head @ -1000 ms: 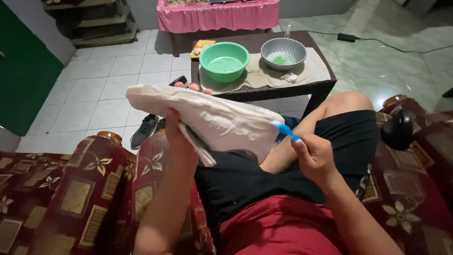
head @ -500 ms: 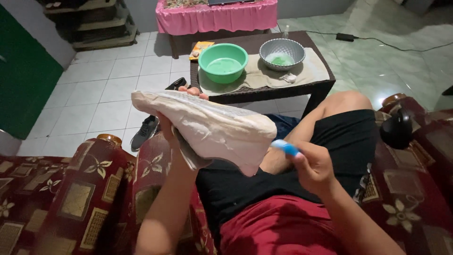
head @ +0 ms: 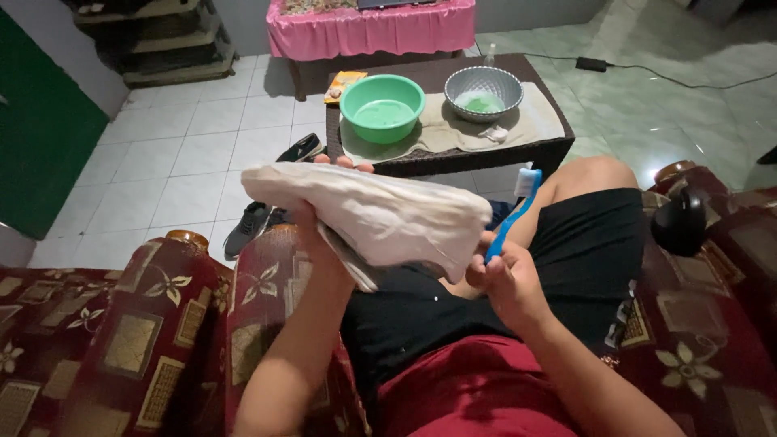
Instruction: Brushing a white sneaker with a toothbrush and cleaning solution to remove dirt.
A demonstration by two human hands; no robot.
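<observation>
I sit in a dark red patterned armchair, wearing black shorts. My left hand (head: 324, 212) grips a white shoe (head: 380, 217), sole side up, held across my lap. My right hand (head: 503, 275) is closed around a blue toothbrush (head: 511, 214), its white bristle head pointing up just right of the shoe's end. The brush is clear of the shoe. Ahead, a dark low table (head: 453, 154) carries a green plastic basin (head: 382, 107) and a metal colander-style bowl (head: 484, 91) with green liquid, both on a beige cloth (head: 453, 129).
A dark shoe (head: 247, 228) and another dark shoe (head: 299, 148) lie on the white tiled floor left of the table. A pink-skirted table (head: 372, 28) stands at the back. A black cable and adapter (head: 589, 64) run across the floor at right.
The toothbrush has lifted off the shoe's end and now points upward beside it. The shoe has stayed about level in my left hand.
</observation>
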